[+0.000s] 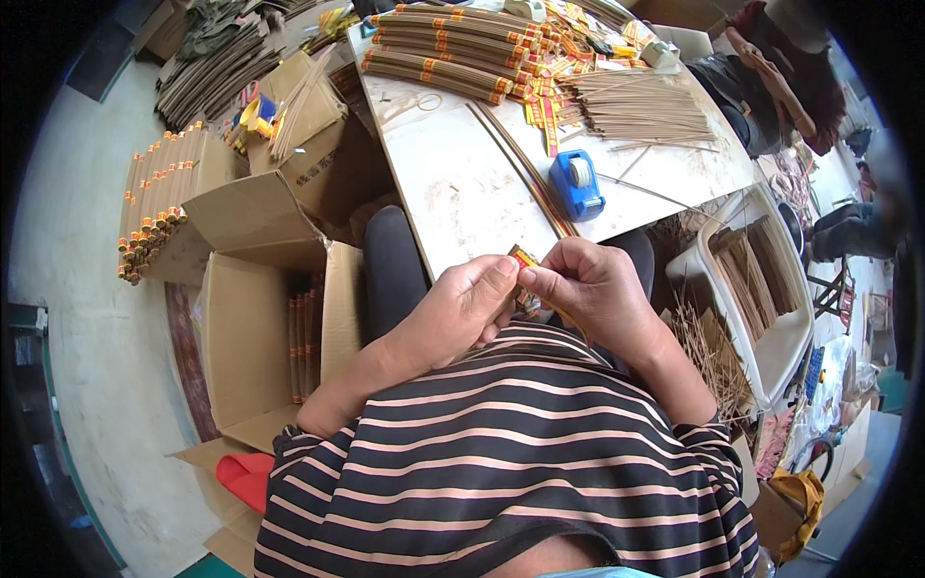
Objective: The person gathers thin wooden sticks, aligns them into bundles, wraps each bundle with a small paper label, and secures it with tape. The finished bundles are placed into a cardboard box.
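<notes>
Above my lap, at the table's near edge, my left hand and my right hand meet with thumbs and fingertips pinched together. Between them shows a small red and yellow paper label, gripped from both sides. Thin brown incense sticks lie across the table and run toward my right hand; their near ends pass behind it, and whether it touches them I cannot tell. Just beyond that hand stands a blue tape dispenser with a roll of tape.
Banded incense bundles and loose sticks cover the far side of the white table. An open carton holding bundles is at left, a white bin of sticks at right. Another person's arm shows at far right.
</notes>
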`<state>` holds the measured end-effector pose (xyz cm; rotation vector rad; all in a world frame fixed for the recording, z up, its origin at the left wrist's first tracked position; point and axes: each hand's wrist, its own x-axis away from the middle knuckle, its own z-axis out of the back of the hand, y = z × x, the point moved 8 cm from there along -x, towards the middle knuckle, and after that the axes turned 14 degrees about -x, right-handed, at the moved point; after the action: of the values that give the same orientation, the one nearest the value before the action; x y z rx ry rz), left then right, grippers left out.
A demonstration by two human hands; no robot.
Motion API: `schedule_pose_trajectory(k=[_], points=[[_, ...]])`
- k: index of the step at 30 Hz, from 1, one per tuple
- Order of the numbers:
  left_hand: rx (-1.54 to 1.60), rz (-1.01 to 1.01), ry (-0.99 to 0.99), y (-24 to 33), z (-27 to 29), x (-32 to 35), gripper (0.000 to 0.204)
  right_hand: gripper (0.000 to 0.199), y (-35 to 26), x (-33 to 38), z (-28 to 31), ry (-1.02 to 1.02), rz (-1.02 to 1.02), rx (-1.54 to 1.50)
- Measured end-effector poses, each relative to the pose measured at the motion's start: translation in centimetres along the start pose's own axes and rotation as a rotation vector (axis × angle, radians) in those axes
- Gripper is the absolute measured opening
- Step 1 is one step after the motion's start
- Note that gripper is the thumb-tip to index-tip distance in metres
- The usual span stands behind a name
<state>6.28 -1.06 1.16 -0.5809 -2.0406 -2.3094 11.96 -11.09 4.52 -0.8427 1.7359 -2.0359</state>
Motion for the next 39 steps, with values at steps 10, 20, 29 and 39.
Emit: schedule_pose_trajectory(k=[10,20,29,39], points=[[0.047,0.042,-0.026,-0.1,-0.3,0.0,0.045,0.028,0.6,-0.4,0.3,-0.027,0.092,0.011],[0.048,0.063,-0.041,-0.2,-0.5,-0.1,0.048,0.029,0.6,-0.2,0.6,-0.046,-0.1,-0.031],[0.043,0.046,-0.001,-0.2,-0.4,0.0,0.047,0.03,1.4,-0.7,0.7,-0.017,0.182,-0.013],[-0.123,-0.008,0.165,0.9,-0.2,0.1,0.046,0.03,1.5,-0.5,1.7,0.103,0.16,0.002]])
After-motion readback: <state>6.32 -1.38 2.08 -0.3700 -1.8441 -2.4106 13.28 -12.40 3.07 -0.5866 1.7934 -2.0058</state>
